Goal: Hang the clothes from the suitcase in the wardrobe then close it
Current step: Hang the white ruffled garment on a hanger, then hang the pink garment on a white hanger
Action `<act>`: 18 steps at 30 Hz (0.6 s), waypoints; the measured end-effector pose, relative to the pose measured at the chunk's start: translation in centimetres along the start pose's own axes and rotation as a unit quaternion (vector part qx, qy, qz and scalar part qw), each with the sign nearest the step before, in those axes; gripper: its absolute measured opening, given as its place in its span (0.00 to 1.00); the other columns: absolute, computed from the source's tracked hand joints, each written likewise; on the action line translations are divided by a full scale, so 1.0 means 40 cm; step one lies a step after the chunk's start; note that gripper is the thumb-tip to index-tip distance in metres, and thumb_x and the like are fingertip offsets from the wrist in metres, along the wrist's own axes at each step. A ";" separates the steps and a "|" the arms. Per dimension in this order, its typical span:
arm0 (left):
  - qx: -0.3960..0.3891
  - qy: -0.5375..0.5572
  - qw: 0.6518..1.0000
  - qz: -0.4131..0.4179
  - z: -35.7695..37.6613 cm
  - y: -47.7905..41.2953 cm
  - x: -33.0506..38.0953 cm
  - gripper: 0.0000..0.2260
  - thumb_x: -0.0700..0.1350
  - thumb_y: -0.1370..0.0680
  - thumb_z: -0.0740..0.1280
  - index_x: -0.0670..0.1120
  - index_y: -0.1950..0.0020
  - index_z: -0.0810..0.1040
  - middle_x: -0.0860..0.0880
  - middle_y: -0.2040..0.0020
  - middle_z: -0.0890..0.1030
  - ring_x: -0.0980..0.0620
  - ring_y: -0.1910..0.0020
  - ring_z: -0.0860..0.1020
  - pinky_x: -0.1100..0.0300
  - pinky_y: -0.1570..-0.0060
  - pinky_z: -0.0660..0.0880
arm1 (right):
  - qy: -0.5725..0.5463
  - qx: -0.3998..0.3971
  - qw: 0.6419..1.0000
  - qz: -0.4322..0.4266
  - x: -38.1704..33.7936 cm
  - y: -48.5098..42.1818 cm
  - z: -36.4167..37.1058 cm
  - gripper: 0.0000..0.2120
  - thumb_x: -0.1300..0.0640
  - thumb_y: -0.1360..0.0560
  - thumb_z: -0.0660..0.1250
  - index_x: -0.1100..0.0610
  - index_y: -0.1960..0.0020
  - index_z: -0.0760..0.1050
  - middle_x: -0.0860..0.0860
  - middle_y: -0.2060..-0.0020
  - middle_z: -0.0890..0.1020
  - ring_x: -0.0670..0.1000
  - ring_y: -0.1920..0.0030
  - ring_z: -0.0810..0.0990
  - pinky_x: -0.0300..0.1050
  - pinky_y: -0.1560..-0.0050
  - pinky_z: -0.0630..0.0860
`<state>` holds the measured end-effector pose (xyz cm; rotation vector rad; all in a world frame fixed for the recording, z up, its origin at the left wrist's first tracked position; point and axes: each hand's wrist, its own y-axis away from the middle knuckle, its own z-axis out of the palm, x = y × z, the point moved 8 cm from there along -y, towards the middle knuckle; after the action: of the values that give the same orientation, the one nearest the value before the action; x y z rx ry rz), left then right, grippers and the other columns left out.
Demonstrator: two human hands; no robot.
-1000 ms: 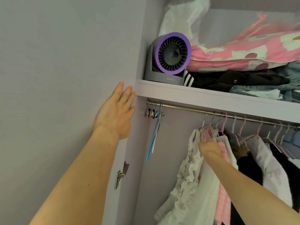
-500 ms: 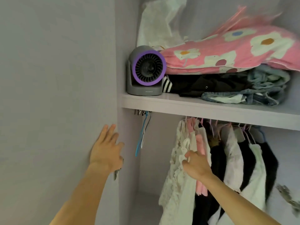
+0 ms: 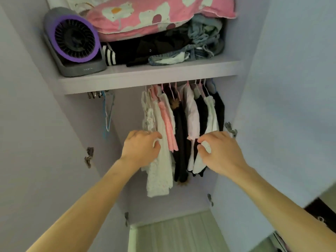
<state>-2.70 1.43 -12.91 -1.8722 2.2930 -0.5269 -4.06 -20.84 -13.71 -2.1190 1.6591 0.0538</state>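
Several garments (image 3: 181,124) hang on pink and white hangers under the shelf (image 3: 145,77) of the open wardrobe. My left hand (image 3: 141,148) is at the left end of the row, its curled fingers pinching the edge of a white lace garment (image 3: 158,179). At the right end, the thumb and fingers of my right hand (image 3: 220,151) curl round the hem of a white top (image 3: 211,113). Pink, black and pale garments hang between the two hands. The suitcase is out of view.
The wardrobe's left door (image 3: 27,124) and right door (image 3: 291,88) stand open on either side of my arms. A grey and purple fan (image 3: 72,40), pink floral bedding (image 3: 145,15) and folded clothes fill the shelf. An empty blue hanger (image 3: 107,113) hangs at the left.
The view has pulled back and dropped lower. My left hand left the left door and came to the lace garment. My right hand shifted right to the white top.
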 end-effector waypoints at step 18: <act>-0.284 0.059 0.897 0.333 0.525 0.202 1.106 0.16 0.51 0.17 0.55 0.57 0.32 0.74 0.53 0.41 0.80 0.49 0.41 0.77 0.56 0.48 0.74 | 0.016 -0.061 0.925 0.374 0.865 0.894 -0.093 0.15 0.45 0.21 0.60 0.44 0.38 0.78 0.41 0.43 0.81 0.51 0.36 0.74 0.47 0.45 0.75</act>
<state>-13.11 -43.91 -30.18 -1.0516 3.1749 0.1524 -28.64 -60.19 -32.05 -1.4388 2.4383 0.3632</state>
